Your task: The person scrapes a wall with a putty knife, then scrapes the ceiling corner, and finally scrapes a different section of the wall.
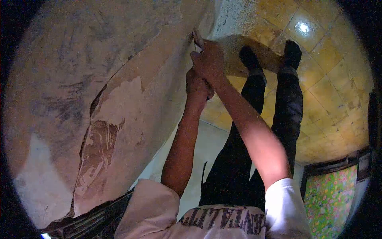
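Note:
Both my hands are together close to the wall (159, 59), at the upper middle of the view. My right hand (209, 55) is closed around a slim hand tool (197, 47), whose narrow pale part shows between the fingers and the wall. Its exact kind is too blurred to make out. Just below, my left hand (197, 84) is curled shut against the right wrist. A small dark end (209, 96) sticks out at the left hand's lower side; whether it belongs to the same tool is hidden.
A long crack (95, 104) and peeled patches (105, 139) run down the wall. My dark-trousered legs (286, 107) stretch over yellow floor tiles (318, 91). A floral green cloth (332, 199) hangs in a dark frame at lower right. Dark slats (93, 217) lie at lower left.

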{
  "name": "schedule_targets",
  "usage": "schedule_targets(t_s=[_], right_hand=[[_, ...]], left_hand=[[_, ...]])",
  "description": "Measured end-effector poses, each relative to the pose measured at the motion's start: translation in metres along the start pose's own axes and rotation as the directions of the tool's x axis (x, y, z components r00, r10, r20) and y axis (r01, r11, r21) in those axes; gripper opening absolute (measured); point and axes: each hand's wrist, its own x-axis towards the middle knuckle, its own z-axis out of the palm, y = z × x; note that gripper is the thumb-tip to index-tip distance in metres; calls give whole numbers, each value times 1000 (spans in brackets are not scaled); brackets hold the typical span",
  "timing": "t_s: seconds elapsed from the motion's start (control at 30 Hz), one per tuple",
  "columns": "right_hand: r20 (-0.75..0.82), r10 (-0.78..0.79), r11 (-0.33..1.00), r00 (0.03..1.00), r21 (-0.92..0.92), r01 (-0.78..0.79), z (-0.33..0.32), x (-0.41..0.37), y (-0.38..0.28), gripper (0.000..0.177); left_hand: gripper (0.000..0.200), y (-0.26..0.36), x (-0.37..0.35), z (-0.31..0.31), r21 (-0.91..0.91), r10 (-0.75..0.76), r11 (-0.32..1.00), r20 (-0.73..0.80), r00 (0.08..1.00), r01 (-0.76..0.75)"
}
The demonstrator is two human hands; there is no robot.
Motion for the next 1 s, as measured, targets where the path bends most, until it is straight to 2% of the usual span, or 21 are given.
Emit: schedule_targets(t_s=[0.03, 0.1, 0.17, 0.2, 0.27, 0.33, 0.4, 0.43, 0.5, 0.57, 0.67, 0.73, 0.8, 0.83, 0.9, 0.97, 1.0], right_hand=[[4, 11, 999, 1000, 42, -11, -7, -11, -7, 39], [-65, -69, 995, 996, 65, 73, -14, -13, -20, 37], [-181, -206, 977, 962, 23, 214, -16, -22, -28, 36], [-85, -123, 990, 989, 60, 128, -16, -21, -26, 37], [88, 13, 995, 996, 102, -22, -23, 3, -15, 40], [21, -116, 992, 993, 59, 115, -28, -9, -20, 44], [-13, -166, 985, 986, 40, 166, -33, -11, -28, 48], [-10, -137, 989, 991, 49, 137, -37, -12, -33, 50], [12, -127, 990, 992, 65, 126, -37, -18, -36, 53], [15, -196, 980, 981, 49, 195, -37, -6, -28, 55], [23, -173, 984, 985, 49, 172, -36, -9, -36, 50], [-47, -211, 977, 976, 7, 212, -29, -10, -34, 49], [-156, -270, 963, 950, -58, 264, -13, -5, -17, 47], [-228, -308, 951, 924, -103, 292, -11, 6, -11, 46], [-190, -274, 960, 943, -116, 256, -17, 13, -4, 45], [24, -122, 991, 992, -56, 124, -48, 14, -38, 44], [11, -119, 992, 993, -32, 120, -46, 0, -43, 42]], left_hand=[[32, 5, -9, 3, 44, -2, 999, -31, 1000, 4], [31, 20, -15, 9, 52, -36, 998, -53, 998, 39], [31, 24, -23, 7, -1, -97, 995, -48, 994, 97], [31, 20, -26, 5, -25, -107, 994, -50, 993, 106], [31, 5, -9, 11, -12, -1, 1000, -64, 998, 0], [30, 13, -19, 20, 144, 86, 987, -109, 990, -70], [29, 24, -20, 24, 223, 83, 973, -85, 993, -62], [28, 26, -19, 20, 199, 24, 980, -37, 999, -17], [26, 26, -29, 15, 168, -40, 985, -39, 998, 46], [25, 26, -33, 28, 134, -15, 991, -109, 994, 30], [23, 23, -31, 23, -21, -2, 1000, -94, 996, 0], [23, 41, -36, 20, 2, -69, 998, -58, 996, 69], [24, 36, -29, 19, 11, -65, 998, -44, 997, 65], [25, 25, -15, 21, -17, -10, 1000, -55, 998, 9], [26, 16, -8, 25, -69, 56, 996, -54, 997, -60], [27, 21, -7, 26, -98, 73, 992, -49, 996, -78], [28, 22, -11, 25, -109, 70, 991, -55, 996, -75]])
